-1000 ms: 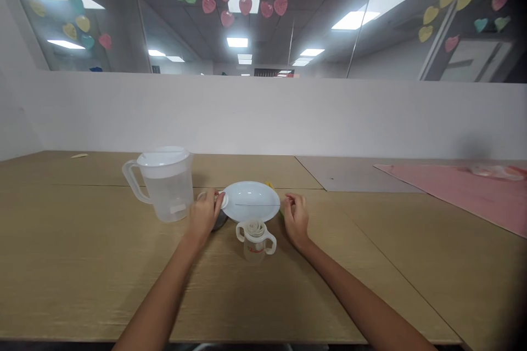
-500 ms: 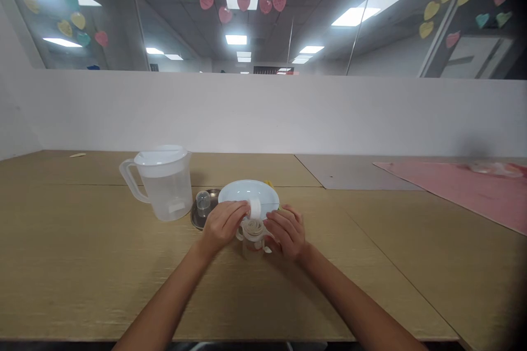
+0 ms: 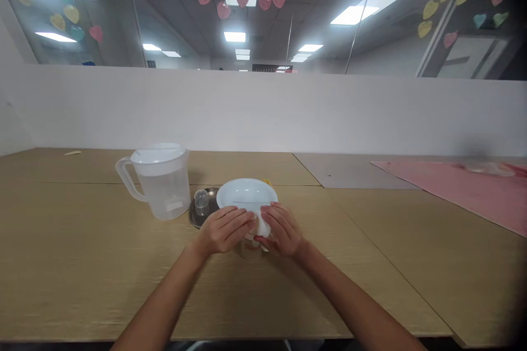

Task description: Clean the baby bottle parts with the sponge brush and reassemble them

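Observation:
A small clear cup [image 3: 250,249] with side handles stands on the table in front of me, its upper part mostly covered by my hands. Over its top is a white cap [image 3: 263,226], tilted between my fingers. My left hand [image 3: 226,229] is closed at the cap's left side, fingertips pressed together. From the right, my right hand [image 3: 283,228] curls round the cap with the thumb low near the cup's rim. Just behind the hands sits a pale blue-white bowl [image 3: 247,191].
Left of the bowl is a dark metal tray [image 3: 195,219] bearing a small clear cup-shaped cover [image 3: 201,202]. A lidded translucent pitcher [image 3: 167,189] stands further left. A pink mat [image 3: 465,192] lies at the right, and a white wall [image 3: 263,112] rises behind the table.
The white cap has come down and to the right, from above the cup's threaded top into both hands. My right fingers have shifted onto the cap; the hands are closer together.

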Motion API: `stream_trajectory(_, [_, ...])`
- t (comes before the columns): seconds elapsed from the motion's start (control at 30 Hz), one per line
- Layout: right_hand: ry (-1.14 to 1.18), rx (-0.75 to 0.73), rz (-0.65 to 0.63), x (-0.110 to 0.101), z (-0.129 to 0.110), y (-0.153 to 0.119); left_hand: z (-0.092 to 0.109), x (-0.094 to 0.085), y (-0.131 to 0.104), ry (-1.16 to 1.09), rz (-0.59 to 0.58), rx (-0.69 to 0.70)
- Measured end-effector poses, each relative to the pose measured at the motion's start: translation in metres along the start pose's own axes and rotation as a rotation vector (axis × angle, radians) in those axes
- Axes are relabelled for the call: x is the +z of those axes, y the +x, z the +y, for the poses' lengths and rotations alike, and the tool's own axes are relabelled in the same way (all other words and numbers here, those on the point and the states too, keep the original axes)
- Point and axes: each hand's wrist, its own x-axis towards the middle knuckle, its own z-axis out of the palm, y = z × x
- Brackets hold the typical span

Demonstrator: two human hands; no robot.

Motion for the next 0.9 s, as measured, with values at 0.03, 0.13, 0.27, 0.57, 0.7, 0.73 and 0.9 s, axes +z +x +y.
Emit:
stream_trajectory(0.03, [0.019, 0.003, -0.002, -0.001, -0.001, 0.001, -0.002, -0.002, 0.000, 0.022, -0.006, 0.019])
stream_trajectory(0.13, [0.043, 0.009, 0.002, -0.001, -0.005, 0.006, -0.008, -0.006, -0.002, 0.071, -0.014, 0.056])
stream_trajectory(0.27, [0.054, 0.015, 0.016, 0.002, -0.010, 0.012, -0.017, -0.012, -0.005, 0.078, -0.032, 0.062])
stream_trajectory(0.57, [-0.072, -0.067, -0.059, -0.002, -0.003, 0.013, -0.014, -0.018, -0.005, 0.081, -0.047, 0.030])
stream_trajectory(0.7, [-0.193, -0.141, -0.090, -0.008, 0.005, 0.019, -0.012, -0.020, -0.001, 0.124, -0.069, 0.056])
stream_trajectory(0.73, [-0.226, -0.144, -0.091, -0.010, 0.007, 0.020, -0.011, -0.020, 0.000, 0.143, -0.076, 0.068])
stream_trajectory(0.9, [-0.317, -0.133, -0.087, -0.012, 0.010, 0.020, -0.011, -0.022, 0.004, 0.191, -0.094, 0.115])
